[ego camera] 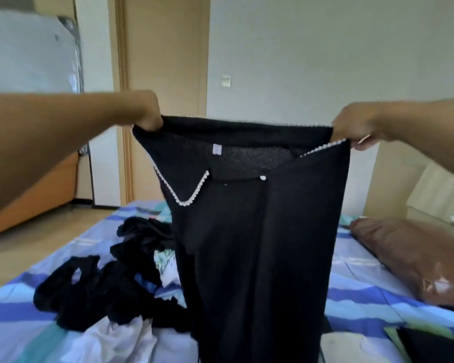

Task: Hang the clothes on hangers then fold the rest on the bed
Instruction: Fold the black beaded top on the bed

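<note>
I hold a black knit garment with white pearl-like trim on its collar stretched out in the air above the bed. My left hand grips its top left corner. My right hand pinches its top right corner. The garment hangs straight down and its lower end reaches the bottom of the view. A small white label shows inside the neckline. No hanger is in view.
A heap of black clothes and a white piece lie on the blue striped sheet at left. A brown pillow sits at right. A door and a wrapped mattress stand behind.
</note>
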